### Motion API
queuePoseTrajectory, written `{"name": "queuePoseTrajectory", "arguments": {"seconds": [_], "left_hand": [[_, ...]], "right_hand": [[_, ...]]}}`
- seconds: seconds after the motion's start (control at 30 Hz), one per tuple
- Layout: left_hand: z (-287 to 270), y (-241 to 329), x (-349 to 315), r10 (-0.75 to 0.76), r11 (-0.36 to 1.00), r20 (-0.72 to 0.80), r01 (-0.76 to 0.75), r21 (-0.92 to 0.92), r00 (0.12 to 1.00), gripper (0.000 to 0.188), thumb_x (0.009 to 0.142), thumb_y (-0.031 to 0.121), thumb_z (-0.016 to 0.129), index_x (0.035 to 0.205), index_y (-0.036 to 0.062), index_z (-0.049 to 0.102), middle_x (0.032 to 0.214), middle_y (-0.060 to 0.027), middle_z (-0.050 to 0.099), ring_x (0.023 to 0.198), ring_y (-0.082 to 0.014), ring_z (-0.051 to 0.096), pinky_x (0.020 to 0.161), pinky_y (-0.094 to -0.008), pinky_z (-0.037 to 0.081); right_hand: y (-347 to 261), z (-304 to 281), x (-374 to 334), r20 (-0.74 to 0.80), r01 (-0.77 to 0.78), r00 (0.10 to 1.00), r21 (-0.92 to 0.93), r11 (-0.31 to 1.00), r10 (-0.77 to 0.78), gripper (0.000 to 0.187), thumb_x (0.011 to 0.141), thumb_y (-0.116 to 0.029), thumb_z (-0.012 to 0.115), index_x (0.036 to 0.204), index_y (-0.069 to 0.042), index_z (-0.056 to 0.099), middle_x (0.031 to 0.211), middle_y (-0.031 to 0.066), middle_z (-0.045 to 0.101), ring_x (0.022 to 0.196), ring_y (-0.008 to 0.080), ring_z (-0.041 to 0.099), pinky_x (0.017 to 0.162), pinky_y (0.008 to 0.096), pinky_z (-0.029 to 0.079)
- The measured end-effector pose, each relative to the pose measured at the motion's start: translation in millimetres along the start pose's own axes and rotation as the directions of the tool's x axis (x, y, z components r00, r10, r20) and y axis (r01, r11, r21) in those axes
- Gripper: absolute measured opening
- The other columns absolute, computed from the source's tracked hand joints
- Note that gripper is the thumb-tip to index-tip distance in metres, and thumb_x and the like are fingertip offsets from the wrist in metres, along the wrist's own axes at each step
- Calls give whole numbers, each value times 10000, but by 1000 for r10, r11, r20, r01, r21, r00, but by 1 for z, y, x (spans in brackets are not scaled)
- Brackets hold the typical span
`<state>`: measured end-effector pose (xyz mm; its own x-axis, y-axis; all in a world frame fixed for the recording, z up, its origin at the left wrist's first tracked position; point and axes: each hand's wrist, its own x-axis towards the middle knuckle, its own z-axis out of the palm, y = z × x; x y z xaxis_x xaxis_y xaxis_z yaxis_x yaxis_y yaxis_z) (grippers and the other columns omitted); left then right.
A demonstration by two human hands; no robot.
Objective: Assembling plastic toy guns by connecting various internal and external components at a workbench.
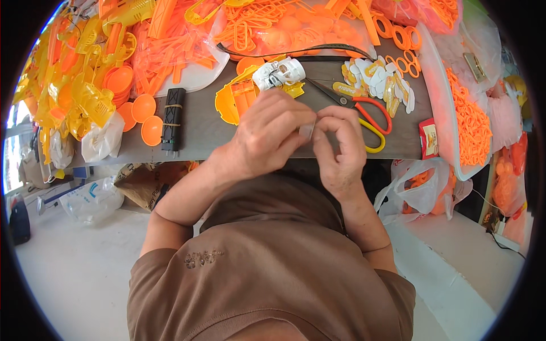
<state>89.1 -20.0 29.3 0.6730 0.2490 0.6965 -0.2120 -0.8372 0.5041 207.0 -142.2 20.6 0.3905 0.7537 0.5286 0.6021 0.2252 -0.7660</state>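
Note:
Close together over the table's front edge, my two hands meet at a small translucent whitish piece (307, 129), too small to name surely. My left hand (270, 131) has its fingers curled and pinched at one side of it. At the other side, the thumb and forefinger of my right hand (343, 145) close on its edge. Just beyond the left hand lies a white plastic housing (278, 74), over a yellow plastic shell (226, 103) with an orange insert (243, 95). Scissors (372, 113) with red and yellow handles rest beyond my right hand, partly hidden by it.
White and yellow stickers (378, 79) lie in a heap behind the scissors. To the left are a black banded bar (172, 120), orange cups (152, 131) and piled yellow parts (94, 99). A bin of small orange pieces (469, 122) and a red packet (429, 138) stand right.

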Motion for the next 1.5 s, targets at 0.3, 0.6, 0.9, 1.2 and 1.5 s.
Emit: {"name": "queuePoseTrajectory", "arguments": {"seconds": [0.3,0.6,0.9,1.2,1.5], "left_hand": [[-7,-33,10,-252,967,16,251,52,968,312,617,75,793,900,45,667,830,-88,640,820,-248,590,755,-345,464],[-19,-33,11,-421,868,157,447,-217,893,347,639,58,817,961,48,690,888,-64,653,852,-164,589,741,-303,490],[-29,-28,11,-600,686,261,654,-318,757,349,677,45,804,1002,22,680,953,-53,672,837,-134,608,774,-279,504],[-42,-29,23,-565,679,377,674,-292,733,285,814,139,708,1065,15,655,885,-41,667,802,-108,578,749,-280,476],[-27,-40,12,-232,970,249,244,-15,940,228,775,65,695,1000,52,659,857,-76,635,808,-246,575,723,-332,477]], "right_hand": [[28,-41,-10,10,-428,897,267,864,442,94,904,-20,508,953,21,577,1059,110,563,863,122,541,725,243,453],[26,-16,45,289,-572,807,597,562,515,190,946,-155,527,1001,5,614,827,44,612,656,88,546,561,239,466],[19,6,48,345,-588,803,330,738,486,167,878,-170,631,821,-14,646,636,-39,544,530,6,429,461,183,304],[17,10,45,221,-345,922,96,934,319,139,877,-119,644,824,6,614,662,-21,558,571,32,465,484,213,351],[33,16,23,64,-406,913,195,893,402,167,936,-54,505,1081,17,545,971,118,619,841,170,629,703,307,535]]}}
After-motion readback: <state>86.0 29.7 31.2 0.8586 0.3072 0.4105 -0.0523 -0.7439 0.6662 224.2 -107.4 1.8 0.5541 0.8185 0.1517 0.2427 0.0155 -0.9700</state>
